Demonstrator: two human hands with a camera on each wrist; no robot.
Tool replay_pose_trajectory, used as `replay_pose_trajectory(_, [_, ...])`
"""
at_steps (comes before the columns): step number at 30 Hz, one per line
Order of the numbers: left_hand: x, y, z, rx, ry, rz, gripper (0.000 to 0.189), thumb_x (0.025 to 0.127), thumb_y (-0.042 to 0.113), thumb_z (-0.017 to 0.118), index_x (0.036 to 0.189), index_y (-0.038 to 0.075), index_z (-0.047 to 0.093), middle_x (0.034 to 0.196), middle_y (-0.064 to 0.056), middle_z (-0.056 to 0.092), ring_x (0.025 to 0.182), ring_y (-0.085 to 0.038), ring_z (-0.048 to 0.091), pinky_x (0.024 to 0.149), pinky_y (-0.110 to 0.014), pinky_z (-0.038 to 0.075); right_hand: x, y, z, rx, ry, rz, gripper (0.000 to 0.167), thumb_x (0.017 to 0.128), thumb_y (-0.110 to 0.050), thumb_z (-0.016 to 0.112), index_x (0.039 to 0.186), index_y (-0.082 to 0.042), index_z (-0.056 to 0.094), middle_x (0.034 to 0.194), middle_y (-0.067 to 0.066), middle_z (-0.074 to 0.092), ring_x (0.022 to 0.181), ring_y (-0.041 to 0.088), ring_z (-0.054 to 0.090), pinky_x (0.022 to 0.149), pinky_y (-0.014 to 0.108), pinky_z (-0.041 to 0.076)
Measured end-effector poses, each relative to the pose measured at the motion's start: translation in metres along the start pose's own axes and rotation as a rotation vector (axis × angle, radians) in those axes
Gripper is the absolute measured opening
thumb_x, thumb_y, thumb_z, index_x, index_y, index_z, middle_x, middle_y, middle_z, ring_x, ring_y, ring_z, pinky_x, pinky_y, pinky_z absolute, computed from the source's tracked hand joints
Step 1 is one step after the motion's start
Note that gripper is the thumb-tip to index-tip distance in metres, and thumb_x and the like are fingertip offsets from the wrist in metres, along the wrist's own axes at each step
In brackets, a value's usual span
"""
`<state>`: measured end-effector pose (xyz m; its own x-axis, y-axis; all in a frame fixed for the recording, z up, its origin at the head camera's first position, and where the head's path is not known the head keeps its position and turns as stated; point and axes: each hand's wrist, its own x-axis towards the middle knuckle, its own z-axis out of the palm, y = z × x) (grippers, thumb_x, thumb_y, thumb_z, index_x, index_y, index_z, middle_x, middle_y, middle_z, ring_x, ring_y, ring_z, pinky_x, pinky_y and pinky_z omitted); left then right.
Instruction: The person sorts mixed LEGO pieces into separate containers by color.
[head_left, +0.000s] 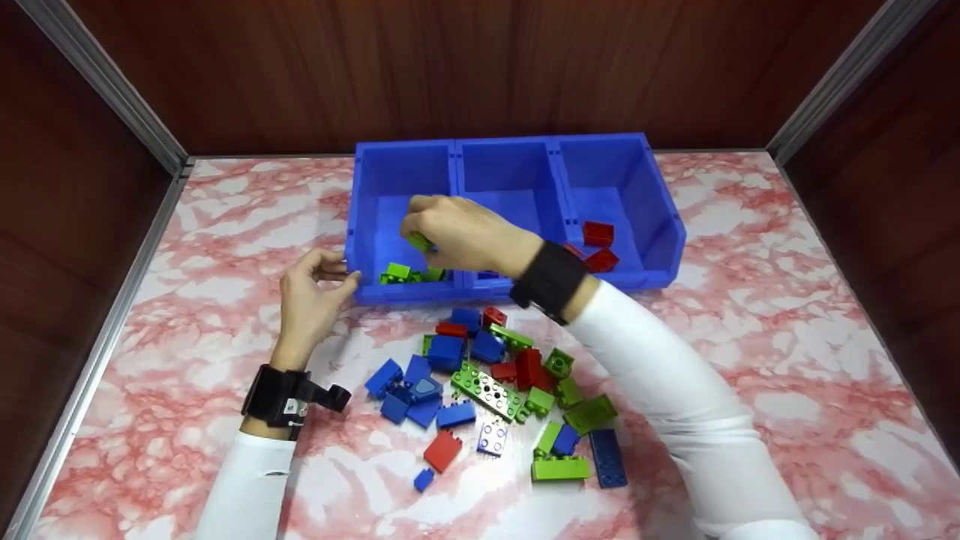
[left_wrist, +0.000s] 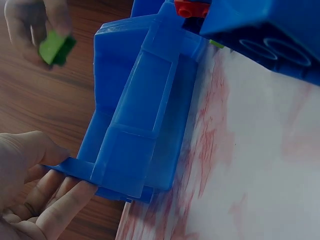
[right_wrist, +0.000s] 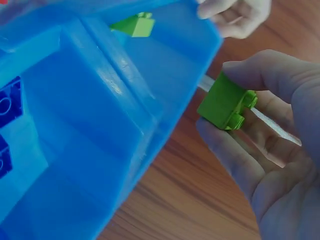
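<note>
Dark wood-grain walls (head_left: pixel 480 75) close in a tabletop (head_left: pixel 225 225) marbled pink and white. Farthest left, the left hand (head_left: pixel 309 296) pinches the edge of a blue plastic box with three compartments (head_left: pixel 405 298), thumb and fingers to either side of its wall.

In the left compartment (head_left: pixel 373 225) a few small bright green plastic bricks (head_left: pixel 397 272) lie near the front. The right hand (head_left: pixel 461 232) is above them, gripping a short green studded brick (right_wrist: pixel 220 102) between thumb and fingertips, so this piece is not yet put down. In the middle compartment (head_left: pixel 514 206) the right wrist view shows two dark blue bricks (right_wrist: pixel 7 104), and in the right one lie some red bricks (head_left: pixel 598 234).

The work looks to be at an early stage, since most pieces lie loose in front of the box: blue bricks (head_left: pixel 446 352) mainly to the left, a long green studded brick (head_left: pixel 486 390) and a pale square piece (head_left: pixel 492 439) about the middle, a tall red brick (head_left: pixel 529 367) next, then more green pieces and a long dark blue brick (head_left: pixel 607 457) at the right.
</note>
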<state>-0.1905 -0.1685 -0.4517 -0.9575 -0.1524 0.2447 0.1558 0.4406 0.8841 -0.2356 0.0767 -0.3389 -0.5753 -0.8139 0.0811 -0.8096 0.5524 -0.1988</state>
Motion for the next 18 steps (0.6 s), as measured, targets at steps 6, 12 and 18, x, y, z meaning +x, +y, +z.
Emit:
replay_pose_trajectory(6, [0.000, 0.001, 0.000, 0.008, -0.001, 0.000, 0.024, 0.087, 0.000, 0.079, 0.109, -0.006, 0.071, 0.104, -0.022, 0.076, 0.083, -0.006, 0.064, 0.085, -0.032, 0.059, 0.023, 0.007, 0.019, -0.066, -0.086, 0.065, 0.023, 0.096, 0.001, 0.066, 0.116, -0.004, 0.076, 0.115, 0.015, 0.071, 0.099, 0.029, 0.072, 0.087, 0.039, 0.063])
replay_pose_trajectory(12, [0.000, 0.001, -0.001, 0.017, -0.018, -0.011, 0.026, 0.088, 0.001, 0.079, 0.112, -0.005, 0.071, 0.106, -0.022, 0.075, 0.087, -0.012, 0.065, 0.083, -0.020, 0.055, 0.030, 0.004, 0.036, -0.141, -0.204, 0.125, 0.018, 0.100, 0.001, 0.060, 0.109, -0.004, 0.075, 0.109, 0.014, 0.073, 0.094, 0.028, 0.071, 0.084, 0.040, 0.063])
replay_pose_trajectory(18, [0.000, 0.001, 0.000, 0.007, -0.020, -0.006, 0.026, 0.088, 0.000, 0.078, 0.112, -0.006, 0.070, 0.108, -0.022, 0.075, 0.089, -0.014, 0.065, 0.087, -0.029, 0.058, 0.032, 0.001, 0.045, -0.177, -0.246, 0.120, 0.021, 0.104, 0.001, 0.054, 0.110, -0.003, 0.074, 0.109, 0.014, 0.076, 0.101, 0.030, 0.073, 0.091, 0.041, 0.063])
